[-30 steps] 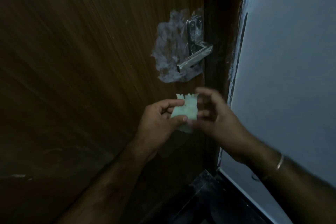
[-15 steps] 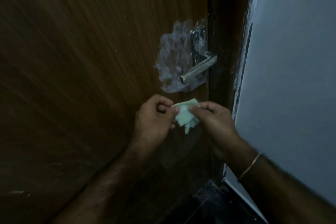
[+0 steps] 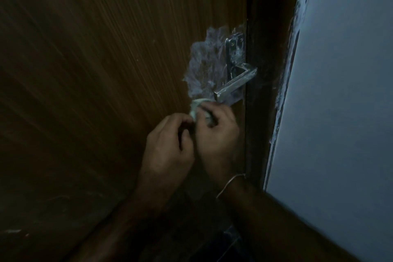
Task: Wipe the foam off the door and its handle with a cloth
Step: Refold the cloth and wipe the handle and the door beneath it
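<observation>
A dark brown wooden door with fine vertical grain fills the left and middle of the head view. Near its right edge sits a metal lever handle on a narrow backplate, its lever pointing down and left. A patch of white foam spreads over the wood just left of the backplate and thinly over the handle itself.

Just below the foam's lower edge, a small pale green cloth is bunched between both hands. The right hand has its fingers curled round the cloth, grasping it close to the door surface. The left hand pinches the cloth's left side with thumb and fingertips. A thin bangle circles the right wrist.

A dark door frame borders the door's right edge, with a pale grey wall beyond it.
</observation>
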